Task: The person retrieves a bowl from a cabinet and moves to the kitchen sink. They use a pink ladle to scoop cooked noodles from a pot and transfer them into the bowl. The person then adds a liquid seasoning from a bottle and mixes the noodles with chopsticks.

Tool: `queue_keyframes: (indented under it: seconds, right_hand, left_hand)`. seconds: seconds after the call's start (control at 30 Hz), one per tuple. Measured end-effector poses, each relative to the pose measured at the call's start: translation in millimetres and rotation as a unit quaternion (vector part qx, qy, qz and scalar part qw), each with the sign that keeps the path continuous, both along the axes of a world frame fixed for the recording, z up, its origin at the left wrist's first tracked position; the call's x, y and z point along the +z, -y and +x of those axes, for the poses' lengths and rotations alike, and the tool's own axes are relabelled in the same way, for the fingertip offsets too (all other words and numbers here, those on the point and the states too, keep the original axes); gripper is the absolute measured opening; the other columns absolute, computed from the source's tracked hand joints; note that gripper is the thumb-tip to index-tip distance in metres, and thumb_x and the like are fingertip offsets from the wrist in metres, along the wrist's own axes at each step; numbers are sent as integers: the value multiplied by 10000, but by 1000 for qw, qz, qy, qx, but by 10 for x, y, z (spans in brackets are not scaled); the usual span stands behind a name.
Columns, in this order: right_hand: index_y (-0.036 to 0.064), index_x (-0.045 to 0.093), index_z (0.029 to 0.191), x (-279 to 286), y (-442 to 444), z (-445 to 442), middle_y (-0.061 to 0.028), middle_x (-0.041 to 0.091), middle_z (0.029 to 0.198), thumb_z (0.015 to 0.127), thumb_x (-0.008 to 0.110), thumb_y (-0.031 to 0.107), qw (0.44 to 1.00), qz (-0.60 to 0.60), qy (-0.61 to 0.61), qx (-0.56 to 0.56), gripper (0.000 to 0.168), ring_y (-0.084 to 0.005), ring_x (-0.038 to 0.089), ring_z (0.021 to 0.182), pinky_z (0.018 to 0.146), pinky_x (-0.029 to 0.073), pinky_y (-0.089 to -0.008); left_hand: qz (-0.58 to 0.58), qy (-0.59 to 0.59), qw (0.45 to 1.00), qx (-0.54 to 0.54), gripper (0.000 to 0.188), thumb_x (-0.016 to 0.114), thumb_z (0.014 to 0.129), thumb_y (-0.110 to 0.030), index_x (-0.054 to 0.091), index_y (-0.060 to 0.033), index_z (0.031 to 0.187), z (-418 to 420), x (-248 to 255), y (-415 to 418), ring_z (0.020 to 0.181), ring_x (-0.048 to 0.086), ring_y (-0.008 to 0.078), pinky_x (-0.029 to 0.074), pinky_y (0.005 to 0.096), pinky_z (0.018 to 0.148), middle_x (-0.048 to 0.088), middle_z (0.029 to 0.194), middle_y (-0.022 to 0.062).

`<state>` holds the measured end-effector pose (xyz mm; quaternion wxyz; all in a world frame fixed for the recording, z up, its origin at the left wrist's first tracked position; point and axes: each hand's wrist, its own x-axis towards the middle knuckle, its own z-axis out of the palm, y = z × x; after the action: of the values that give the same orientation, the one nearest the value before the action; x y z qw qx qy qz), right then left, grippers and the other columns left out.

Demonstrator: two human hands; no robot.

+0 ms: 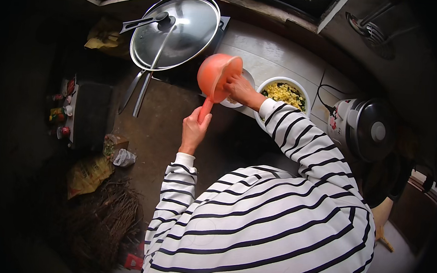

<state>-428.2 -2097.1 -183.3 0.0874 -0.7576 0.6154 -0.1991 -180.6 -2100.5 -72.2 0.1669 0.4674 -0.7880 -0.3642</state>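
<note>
An orange plastic ladle [211, 76] is tilted sideways above the counter edge, its opening facing right. My left hand [195, 129] is closed around its handle. My right hand [240, 87] reaches to the ladle's opening, its fingertips partly hidden inside the rim; whether they hold anything cannot be told. Behind the ladle and right hand lies a light plate or bowl [249, 77], mostly covered. Close to my right wrist stands a white bowl [308, 100] of yellow crumbled food, like scrambled egg, and dark green pieces [285, 93]. My striped right sleeve covers part of this bowl.
A large lidded pan [187, 33] sits at the upper left, with a knife [131, 91] and a metal rod [142, 94] jutting past the counter edge. A rice cooker [369, 127] stands at right. Bundled twigs [112, 212] and a yellow sack [88, 175] lie on the floor.
</note>
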Motion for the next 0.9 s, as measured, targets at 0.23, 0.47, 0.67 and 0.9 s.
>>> queue_keyframes:
  seconds: [0.23, 0.47, 0.67, 0.9]
  right_hand:
    - [86, 708, 924, 23, -103, -184, -116, 630, 1002, 755, 674, 165, 998, 54, 9, -44, 190, -303, 602, 1016, 845, 508, -411]
    - [66, 693, 1003, 94, 295, -2, -140, 652, 1087, 849, 548, 67, 985, 26, 148, -87, 212, -355, 644, 1002, 839, 523, -448]
    - [85, 700, 1006, -184, 396, 179, -158, 687, 1024, 870, 563, 101, 978, 27, 203, -33, 194, -348, 673, 952, 783, 535, -445]
    - [67, 685, 962, -54, 245, 155, -149, 647, 971, 826, 586, 89, 970, 117, 211, 4, 170, -365, 646, 933, 789, 517, -451]
  left_hand:
    - [2, -8, 1000, 4, 386, 720, 889, -259, 663, 28, 1141, 0, -169, 52, 711, 687, 305, 524, 390, 669, 673, 793, 215]
    - [114, -25, 993, 22, 384, 717, 911, -284, 675, 19, 1143, 12, -87, 24, 538, 580, 130, 468, 295, 519, 626, 681, 66]
    - [139, -76, 987, 25, 373, 707, 928, -285, 677, 15, 1147, 26, -26, 17, 503, 527, 73, 417, 253, 469, 560, 624, -10]
    - [41, -66, 997, 7, 388, 714, 918, -283, 672, 26, 1148, 59, -204, 33, 516, 552, 105, 434, 284, 491, 597, 657, 51]
